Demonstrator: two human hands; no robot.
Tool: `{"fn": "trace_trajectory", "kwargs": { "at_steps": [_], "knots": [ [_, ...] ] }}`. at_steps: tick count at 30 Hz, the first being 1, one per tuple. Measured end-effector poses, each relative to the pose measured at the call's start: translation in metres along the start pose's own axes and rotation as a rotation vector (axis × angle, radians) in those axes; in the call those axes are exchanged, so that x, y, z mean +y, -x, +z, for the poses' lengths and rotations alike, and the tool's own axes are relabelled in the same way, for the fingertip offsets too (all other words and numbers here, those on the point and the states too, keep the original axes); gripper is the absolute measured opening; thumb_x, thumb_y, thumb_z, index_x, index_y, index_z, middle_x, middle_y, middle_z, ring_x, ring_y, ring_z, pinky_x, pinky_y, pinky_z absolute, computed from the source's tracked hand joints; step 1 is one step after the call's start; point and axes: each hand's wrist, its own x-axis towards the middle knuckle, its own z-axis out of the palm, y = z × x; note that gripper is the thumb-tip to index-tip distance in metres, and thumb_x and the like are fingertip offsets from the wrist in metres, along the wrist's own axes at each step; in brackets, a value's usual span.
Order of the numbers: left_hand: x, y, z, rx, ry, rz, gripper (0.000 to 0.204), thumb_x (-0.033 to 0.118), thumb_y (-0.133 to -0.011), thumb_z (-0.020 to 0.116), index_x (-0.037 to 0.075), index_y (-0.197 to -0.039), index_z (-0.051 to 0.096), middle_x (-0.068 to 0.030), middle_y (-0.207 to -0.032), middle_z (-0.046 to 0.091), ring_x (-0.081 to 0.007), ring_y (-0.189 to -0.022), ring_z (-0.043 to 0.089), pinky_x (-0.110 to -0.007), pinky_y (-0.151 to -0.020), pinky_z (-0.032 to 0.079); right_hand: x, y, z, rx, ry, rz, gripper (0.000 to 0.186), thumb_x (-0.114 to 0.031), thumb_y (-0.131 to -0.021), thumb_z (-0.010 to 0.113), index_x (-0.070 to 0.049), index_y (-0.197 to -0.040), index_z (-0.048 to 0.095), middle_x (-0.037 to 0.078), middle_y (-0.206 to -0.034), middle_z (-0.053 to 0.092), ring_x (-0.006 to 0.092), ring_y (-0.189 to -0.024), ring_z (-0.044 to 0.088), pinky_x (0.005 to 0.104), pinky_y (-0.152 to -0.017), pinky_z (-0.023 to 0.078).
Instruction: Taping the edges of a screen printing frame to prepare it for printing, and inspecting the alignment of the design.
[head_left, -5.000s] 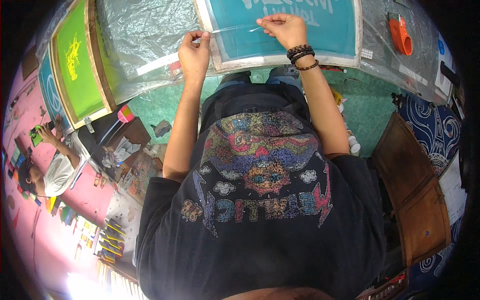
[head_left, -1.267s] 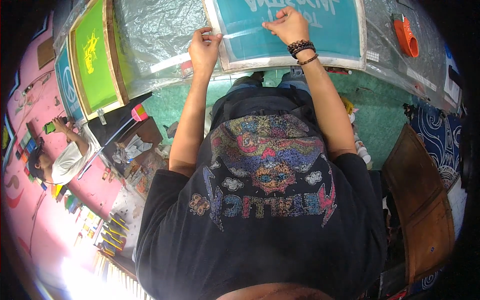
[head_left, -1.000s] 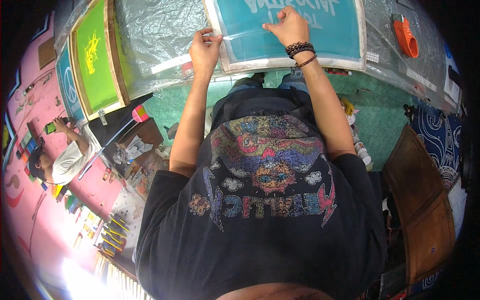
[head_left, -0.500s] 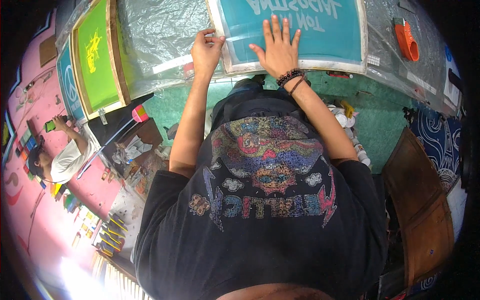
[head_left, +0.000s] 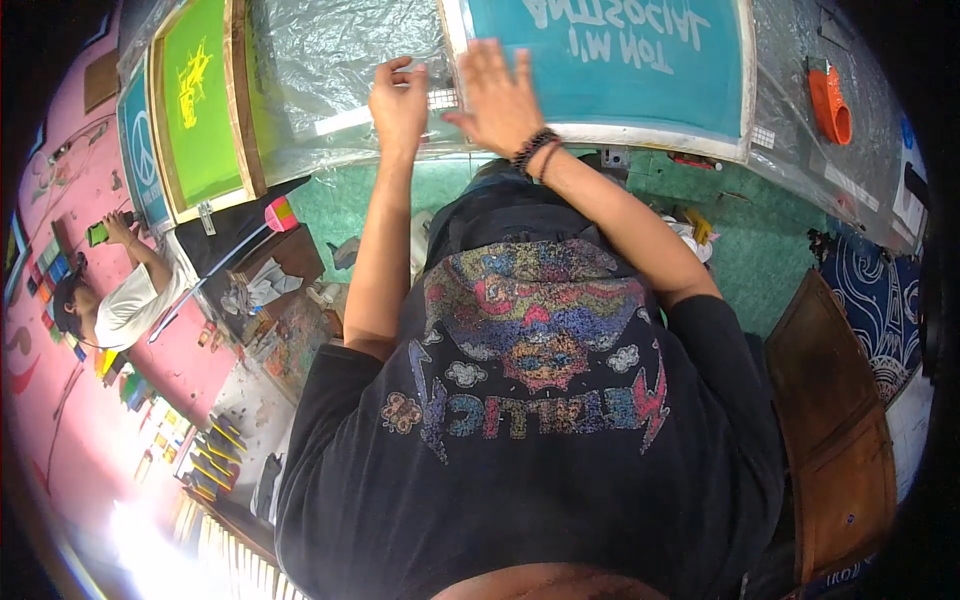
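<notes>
A silk-screen frame with teal mesh and pale upside-down lettering lies on a table covered with clear plastic sheeting. My right hand, with dark beaded bracelets at its wrist, lies flat across the frame's left rail and the edge of the mesh. Its fingers are stretched and a little blurred by motion. To the left of the frame, my left hand is raised over the plastic with thumb and fingers drawn together. What sits in that pinch, if anything, is too small to make out.
A green-mesh screen frame and a teal one stand to the left. An orange tool lies on the plastic at right. Brown boards lean at lower right. Far left, a person in a white shirt holds a green object.
My right hand has slid left from the middle of the teal mesh onto the frame's left rail. My left hand sits slightly farther from the frame, still pinched. The view has shifted a little.
</notes>
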Motion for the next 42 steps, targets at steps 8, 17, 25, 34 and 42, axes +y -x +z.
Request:
{"fn": "trace_trajectory", "kwargs": {
  "at_steps": [8, 17, 25, 34, 42],
  "knots": [
    [-0.042, -0.009, -0.030, -0.025, 0.198, -0.176, 0.039, 0.030, -0.100, 0.065, -0.003, -0.121, 0.063, -0.0124, -0.092, 0.070, -0.0151, -0.080, 0.063, -0.030, -0.071, 0.051, 0.015, -0.009, -0.046, 0.128, -0.674, -0.447, 0.049, -0.031, -0.097, 0.062, -0.007, -0.140, 0.057, 0.017, -0.141, 0.058, 0.0334, -0.136, 0.050, 0.0431, -0.115, 0.040],
    [0.022, 0.023, 0.031, -0.219, -0.375, -0.213, 0.072, 0.066, -0.097, 0.049, -0.001, -0.118, 0.064, -0.0253, -0.106, 0.072, -0.0439, -0.103, 0.068, -0.051, -0.091, 0.051, 0.280, 0.059, -0.131, 0.487, -0.045, 0.846, 0.047, -0.042, -0.095, 0.060, -0.001, -0.117, 0.070, 0.025, -0.115, 0.069, 0.0443, -0.112, 0.062, 0.0525, -0.097, 0.047],
    [0.024, 0.048, 0.046, -0.165, -0.407, -0.392, 0.095, 0.079, -0.095, 0.027, -0.004, -0.120, 0.065, -0.0341, -0.116, 0.067, -0.0495, -0.115, 0.063, -0.056, -0.100, 0.046, 0.314, 0.053, -0.126, -0.044, -0.203, 1.074, 0.082, -0.069, -0.098, 0.031, -0.002, -0.121, 0.072, 0.030, -0.124, 0.066, 0.0491, -0.121, 0.059, 0.0536, -0.102, 0.045],
    [0.042, 0.042, 0.020, -0.125, -0.208, -0.494, 0.116, 0.086, -0.091, 0.012, -0.011, -0.112, 0.071, -0.0405, -0.114, 0.064, -0.0527, -0.118, 0.060, -0.054, -0.105, 0.042, 0.320, 0.044, -0.135, 0.160, -0.501, 1.057, 0.101, -0.076, -0.098, 0.020, 0.010, -0.114, 0.069, 0.036, -0.119, 0.065, 0.0517, -0.118, 0.058, 0.0544, -0.103, 0.042],
    [0.041, 0.093, 0.004, 0.251, 0.095, -0.368, 0.096, 0.074, -0.099, 0.026, -0.007, -0.088, 0.075, -0.0354, -0.086, 0.068, -0.0489, -0.094, 0.068, -0.051, -0.089, 0.049, 0.292, 0.002, -0.190, 0.468, -0.627, 0.632, 0.083, -0.068, -0.102, 0.038, 0.008, -0.084, 0.065, 0.029, -0.075, 0.063, 0.0423, -0.072, 0.058, 0.0518, -0.071, 0.045]
  ]
}}
